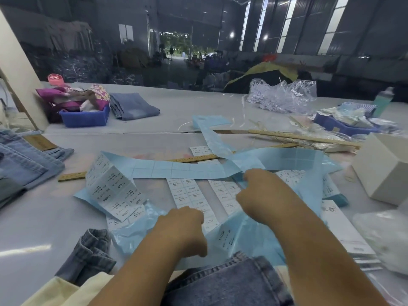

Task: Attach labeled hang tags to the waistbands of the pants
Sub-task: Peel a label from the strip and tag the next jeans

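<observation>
Item: label sheets (189,195), white printed stickers on pale blue backing strip (176,170). Location: middle of the worktop (39,219), toward its near edge, spread in several overlapping runs; 1 folded run stands up left of centre, others lie flat under the hands. Part of the backing already shows bare blue squares where stickers are gone.

Handling, as judged: very light, thin, limp; the glossy backing looks slippery and will curl, slide and crease. Stickers should peel from a corner; best held by pinching the backing edge close to the sticker wanted, with the other hand pinning the strip flat. Tearing risk low, wrinkling risk high.

Item: jeans (231,283), dark denim, at the near edge of the worktop under the forearms. Soft, heavier, non-slip; the waistband is the stiffest part to grip. More folded denim (24,164) lies at the left edge.

Item: hang tags (344,230), long white cards, near the right edge; stiff, light, take by the edges.

Left hand (183,226): fingers curled under, knuckles resting on the label sheets; whether it pinches 1 cannot be told.

Right hand (260,191): fingers curled together, pinching the blue backing strip at its crossing point.
</observation>
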The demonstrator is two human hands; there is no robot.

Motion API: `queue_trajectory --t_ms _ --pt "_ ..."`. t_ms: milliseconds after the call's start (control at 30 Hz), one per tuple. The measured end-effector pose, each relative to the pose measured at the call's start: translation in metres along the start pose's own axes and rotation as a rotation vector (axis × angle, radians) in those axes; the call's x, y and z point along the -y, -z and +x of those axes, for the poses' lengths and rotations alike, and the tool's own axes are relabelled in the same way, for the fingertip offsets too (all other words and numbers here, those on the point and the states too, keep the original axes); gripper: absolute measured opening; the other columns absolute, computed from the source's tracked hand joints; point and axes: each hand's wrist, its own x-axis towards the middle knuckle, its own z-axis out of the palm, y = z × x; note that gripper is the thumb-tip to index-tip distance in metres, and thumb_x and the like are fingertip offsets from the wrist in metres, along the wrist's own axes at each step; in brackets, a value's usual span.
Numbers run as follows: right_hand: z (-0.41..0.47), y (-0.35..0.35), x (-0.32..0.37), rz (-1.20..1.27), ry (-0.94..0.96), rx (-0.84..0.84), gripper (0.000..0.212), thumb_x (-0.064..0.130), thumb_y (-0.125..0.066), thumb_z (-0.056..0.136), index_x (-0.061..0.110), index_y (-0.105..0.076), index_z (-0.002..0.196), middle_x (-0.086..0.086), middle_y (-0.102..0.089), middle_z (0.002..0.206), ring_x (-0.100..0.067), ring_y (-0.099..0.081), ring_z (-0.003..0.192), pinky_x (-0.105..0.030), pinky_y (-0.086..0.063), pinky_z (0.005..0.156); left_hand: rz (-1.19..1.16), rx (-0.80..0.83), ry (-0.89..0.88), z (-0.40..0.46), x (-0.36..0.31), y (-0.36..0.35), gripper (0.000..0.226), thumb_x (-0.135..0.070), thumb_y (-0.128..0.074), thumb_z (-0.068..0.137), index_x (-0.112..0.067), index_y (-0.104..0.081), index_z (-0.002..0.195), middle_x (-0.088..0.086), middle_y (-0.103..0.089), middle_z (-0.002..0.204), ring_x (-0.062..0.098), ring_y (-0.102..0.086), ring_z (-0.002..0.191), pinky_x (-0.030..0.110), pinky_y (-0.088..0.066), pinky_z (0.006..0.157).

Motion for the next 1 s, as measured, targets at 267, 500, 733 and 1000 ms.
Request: queue_trajectory --t_ms 267,500,733,1000 --pt "-0.012 -0.041 -0.024 -0.187 -0.043 0.144 0.015 0.031 -0.055 0.084 0.03 -0.042 0.092 0.003 -0.051 0.1 -0.02 -0.046 0.094 -0.04 -0.045 0.092 0.11 -0.125 0.115 -0.005 0.002 0.003 0.036 -0.005 -0.05 0.088 -0.014 -0.052 0.123 0.007 -0.051 0.123 0.027 -0.049 0.113 0.034 -0.046 0.082" --pt "-0.005 -0.053 -0.03 -0.104 -0.022 0.096 0.024 0.032 -0.055 0.082 0.026 -0.054 0.105 0.001 -0.059 0.111 -0.022 -0.055 0.097 -0.033 -0.049 0.08 -0.048 -0.425 -0.292 0.007 -0.004 0.001 0.035 -0.006 -0.05 0.09 -0.02 -0.06 0.12 0.0 -0.055 0.121 0.024 -0.051 0.111 0.037 -0.048 0.083" --pt "-0.003 -0.052 -0.025 0.346 0.135 -0.133 0.032 0.028 -0.05 0.096 0.019 -0.061 0.068 0.001 -0.064 0.074 -0.016 -0.058 0.068 -0.036 -0.049 0.062 -0.343 -0.575 -0.617 0.005 -0.014 -0.002 0.027 0.002 -0.052 0.088 -0.015 -0.063 0.106 0.0 -0.058 0.117 0.018 -0.053 0.105 0.039 -0.05 0.088" --pt "0.001 -0.058 -0.021 0.632 0.132 0.009 0.031 0.022 -0.055 0.094 0.02 -0.06 0.063 0.005 -0.059 0.056 -0.016 -0.054 0.06 -0.034 -0.04 0.059 -0.957 -0.384 -0.636 0.001 -0.016 -0.002 0.07 0.009 -0.055 0.084 -0.035 -0.043 0.138 -0.016 -0.049 0.137 -0.001 -0.049 0.123 0.015 -0.051 0.089"
